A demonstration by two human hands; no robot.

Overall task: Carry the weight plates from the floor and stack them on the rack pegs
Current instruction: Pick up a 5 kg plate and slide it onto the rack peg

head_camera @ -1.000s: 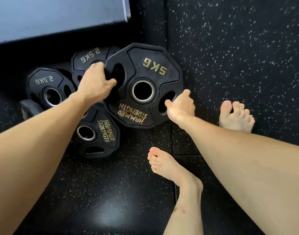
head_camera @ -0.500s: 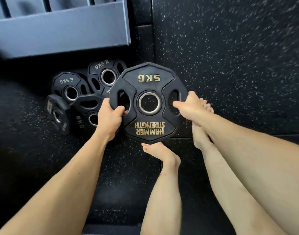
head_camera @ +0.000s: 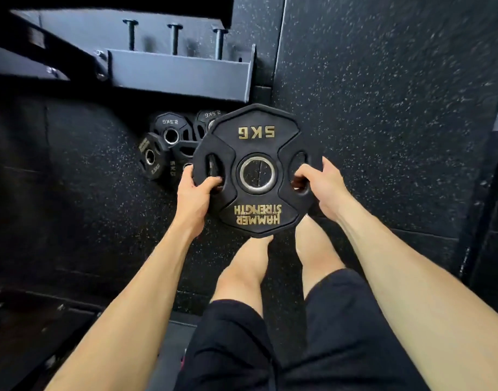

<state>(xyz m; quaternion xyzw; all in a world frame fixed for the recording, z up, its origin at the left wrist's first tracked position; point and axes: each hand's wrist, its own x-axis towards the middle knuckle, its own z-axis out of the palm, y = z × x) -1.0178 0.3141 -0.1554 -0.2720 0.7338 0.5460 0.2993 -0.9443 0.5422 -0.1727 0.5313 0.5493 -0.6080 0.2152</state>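
A black 5 kg weight plate with gold lettering is held flat in the air above my feet. My left hand grips its left handle slot, thumb through the opening. My right hand grips the right handle slot the same way. Below and to the left, several smaller plates lie and lean on the floor, some marked 2.5 kg. The rack stands at the upper left with three upright pegs showing above its grey beam.
Speckled black rubber flooring spreads to the right and front. My bare legs and dark shorts fill the lower middle. A dark frame bar crosses the upper left corner, and dark equipment sits at the right edge.
The 5 kg plate has come up off the floor and away from the other plates. Both hands have closed into its slots. My view has risen, bringing the rack pegs into sight.
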